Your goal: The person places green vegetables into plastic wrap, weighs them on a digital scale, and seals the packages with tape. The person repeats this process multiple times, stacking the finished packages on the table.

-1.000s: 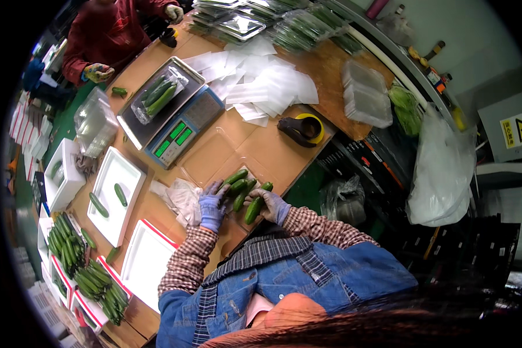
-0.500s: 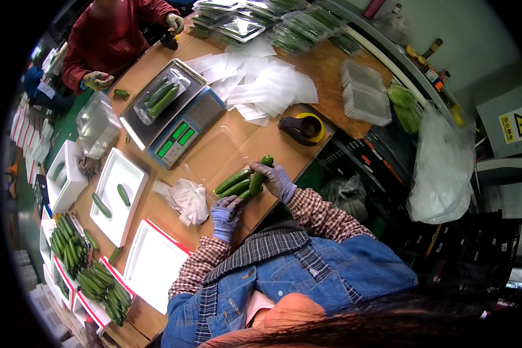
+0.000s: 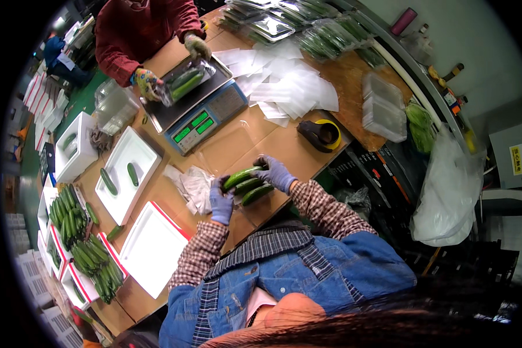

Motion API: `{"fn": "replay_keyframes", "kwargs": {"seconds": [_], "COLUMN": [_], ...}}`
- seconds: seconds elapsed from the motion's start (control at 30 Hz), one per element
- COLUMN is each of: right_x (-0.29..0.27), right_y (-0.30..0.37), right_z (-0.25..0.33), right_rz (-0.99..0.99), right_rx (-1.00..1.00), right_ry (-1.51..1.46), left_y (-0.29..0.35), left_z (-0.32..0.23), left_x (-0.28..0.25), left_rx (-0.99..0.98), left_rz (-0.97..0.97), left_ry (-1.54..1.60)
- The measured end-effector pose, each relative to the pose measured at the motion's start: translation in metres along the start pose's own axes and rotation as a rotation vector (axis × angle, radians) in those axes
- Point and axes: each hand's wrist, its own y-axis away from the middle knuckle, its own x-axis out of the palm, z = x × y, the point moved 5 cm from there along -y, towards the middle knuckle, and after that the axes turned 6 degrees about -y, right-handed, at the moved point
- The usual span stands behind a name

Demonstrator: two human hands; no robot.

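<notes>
A green cucumber (image 3: 239, 177) is held at its two ends between my hands, in purple-blue gloves. My left hand (image 3: 221, 201) closes on its left end and my right hand (image 3: 276, 174) on its right end. Two more cucumbers lie just below it, side by side, the nearest one (image 3: 257, 195) under my right hand. Clear plastic shows at their lower edge; whether it is a tray I cannot tell. A crumpled white cloth (image 3: 192, 188) rests close to my left hand.
Across the table a person in red handles a clear pack of cucumbers (image 3: 185, 86) over a scale (image 3: 198, 124). A tape dispenser (image 3: 320, 135), white paper sheets (image 3: 298, 90), stacked clear trays (image 3: 384, 107) and a white foam lid (image 3: 153, 249) lie around. Piled cucumbers (image 3: 93, 261) stand at left.
My right hand has turned the cucumber it held upright so it lies along the others, and my left hand has come up to its end. The co-worker's hands have reached the pack on the scale.
</notes>
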Motion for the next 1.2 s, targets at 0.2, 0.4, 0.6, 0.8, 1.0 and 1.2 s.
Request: {"fn": "replay_keyframes", "kwargs": {"seconds": [0.2,0.4,0.6,0.8,1.0,1.2], "right_x": [-0.016,-0.003,0.002,0.013,0.012,-0.044], "right_y": [-0.021,-0.012,-0.015,-0.040,-0.082,-0.044], "right_z": [0.002,-0.001,-0.018,-0.023,-0.015,-0.016], "right_rz": [-0.022,-0.071,-0.041,-0.005,0.120,-0.196], "right_rx": [-0.343,-0.486,-0.452,-0.469,-0.371,-0.218], "right_ry": [0.443,0.794,0.812,0.782,0.491,0.421], "left_y": [-0.025,-0.016,-0.019,-0.024,-0.042,-0.048], "left_z": [-0.020,0.000,0.032,0.025,0.004,-0.017], "left_x": [0.003,0.009,0.010,0.005,-0.013,-0.076], "left_rx": [0.180,0.280,0.133,0.097,-0.033,0.018], "left_rz": [0.056,-0.046,-0.012,-0.028,-0.041,-0.358], "left_ry": [-0.662,-0.888,-1.069,-1.069,-1.044,-0.801]}}
